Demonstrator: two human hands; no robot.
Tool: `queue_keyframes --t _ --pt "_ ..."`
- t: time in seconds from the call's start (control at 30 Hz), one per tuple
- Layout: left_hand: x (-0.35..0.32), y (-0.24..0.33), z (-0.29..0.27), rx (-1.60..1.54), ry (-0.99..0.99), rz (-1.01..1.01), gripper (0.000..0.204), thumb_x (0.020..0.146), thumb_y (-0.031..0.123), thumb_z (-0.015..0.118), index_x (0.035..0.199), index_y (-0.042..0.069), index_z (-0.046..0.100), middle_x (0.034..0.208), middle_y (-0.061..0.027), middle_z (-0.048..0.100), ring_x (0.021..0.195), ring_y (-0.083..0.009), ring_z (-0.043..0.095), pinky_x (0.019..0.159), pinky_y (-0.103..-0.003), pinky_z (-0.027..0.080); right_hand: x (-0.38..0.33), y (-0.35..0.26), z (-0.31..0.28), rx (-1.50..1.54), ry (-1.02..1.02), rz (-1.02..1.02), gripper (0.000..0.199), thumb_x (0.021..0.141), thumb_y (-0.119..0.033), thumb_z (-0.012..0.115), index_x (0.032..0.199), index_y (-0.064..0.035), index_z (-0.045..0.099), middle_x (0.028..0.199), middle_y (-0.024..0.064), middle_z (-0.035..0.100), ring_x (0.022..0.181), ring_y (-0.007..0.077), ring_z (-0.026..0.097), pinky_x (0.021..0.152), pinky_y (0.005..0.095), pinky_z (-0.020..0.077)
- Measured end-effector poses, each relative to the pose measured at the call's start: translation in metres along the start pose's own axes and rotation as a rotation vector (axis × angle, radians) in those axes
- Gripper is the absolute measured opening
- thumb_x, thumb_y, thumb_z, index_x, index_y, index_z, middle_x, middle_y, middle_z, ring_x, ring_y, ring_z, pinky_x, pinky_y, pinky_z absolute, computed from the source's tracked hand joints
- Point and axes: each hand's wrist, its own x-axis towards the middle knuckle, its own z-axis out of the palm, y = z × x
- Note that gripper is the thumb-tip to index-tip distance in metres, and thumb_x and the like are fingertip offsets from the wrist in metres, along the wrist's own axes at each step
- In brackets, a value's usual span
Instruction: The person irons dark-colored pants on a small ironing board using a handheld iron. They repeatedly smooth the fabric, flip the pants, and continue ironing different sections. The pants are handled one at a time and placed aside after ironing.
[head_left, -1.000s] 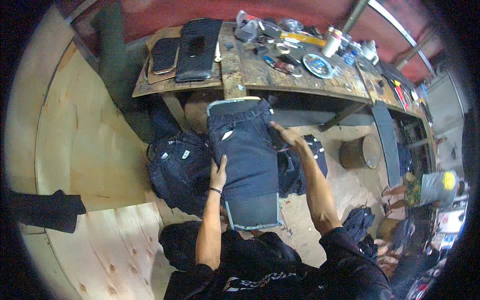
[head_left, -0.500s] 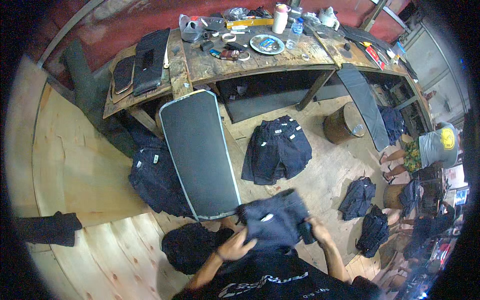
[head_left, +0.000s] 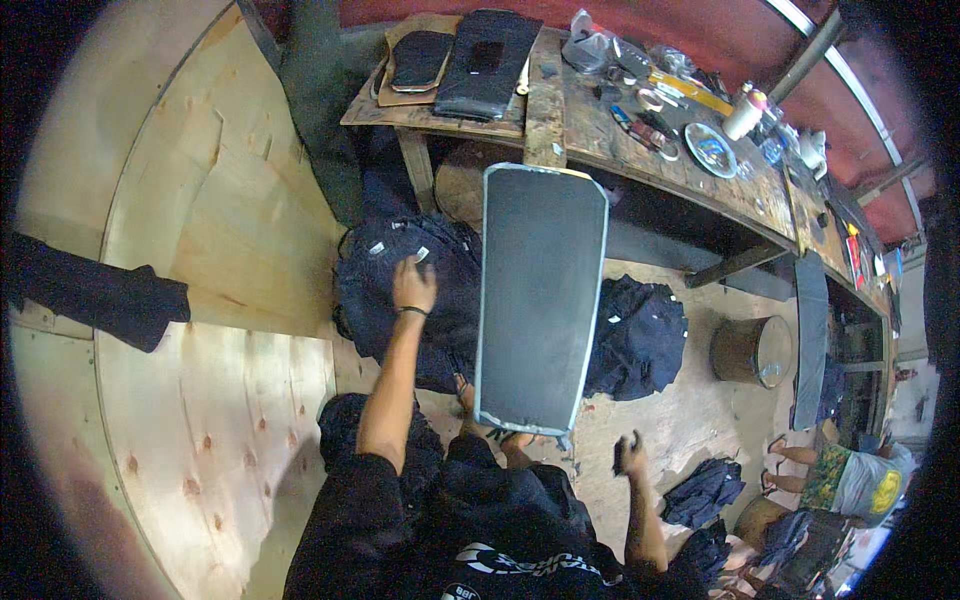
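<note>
Hanging low near the person's right side, the right hand (head_left: 628, 455) is curled around a small dark object; what that object is cannot be told at this size. It sits apart from every garment, over bare sandy floor (head_left: 660, 420), with a crumpled dark garment (head_left: 705, 490) lying just to its right.

Farther up, the left hand (head_left: 413, 283) stretches out on a straight arm, a dark band at the wrist. Its fingers lie spread and flat, palm down, on top of a pile of dark clothes (head_left: 385, 285) with small white tags showing. The hand presses on the pile rather than closing around it; nothing is pinched between the fingers as far as can be seen.

Just beside that pile, to its right, stands a long grey padded board (head_left: 540, 300) with rounded corners, bare on top. Its near end is by the person's feet, its far end by the workbench. On the board's other side lies a second heap of dark clothes (head_left: 640, 335), and beyond that a round metal drum (head_left: 752, 350).

Farthest off runs the wooden workbench (head_left: 545, 110), cluttered with dark flat pieces, tape rolls, a plate and a white bottle (head_left: 745, 112).
</note>
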Motion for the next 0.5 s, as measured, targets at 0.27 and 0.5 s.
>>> queue_keyframes --t 0.27,0.5 --pt "0.069 -0.132 0.008 0.682 -0.497 -0.087 0.055 0.100 0.045 0.071 0.139 0.006 0.069 0.149 -0.0152 0.063 0.152 -0.0358 0.044 0.125 -0.066 0.028 -0.076 -0.030 0.044 -0.033 -0.363 0.132 0.070 0.105 -0.047 0.054 0.157 -0.0003 0.049 0.073 0.0146 0.072 0.059 0.0205 0.073 0.056 0.0385 0.0593" --pt "-0.156 0.012 -0.042 0.352 -1.409 0.405 0.046 0.093 0.051 0.070 0.106 0.008 0.084 0.109 -0.0239 0.079 0.101 -0.0402 0.077 0.089 -0.052 0.061 -0.181 -0.178 -0.017 -0.558 -0.258 -0.373 0.033 0.099 -0.028 0.061 0.123 -0.0109 0.078 0.089 0.0247 0.076 0.091 0.0461 0.075 0.085 0.0550 0.0598"
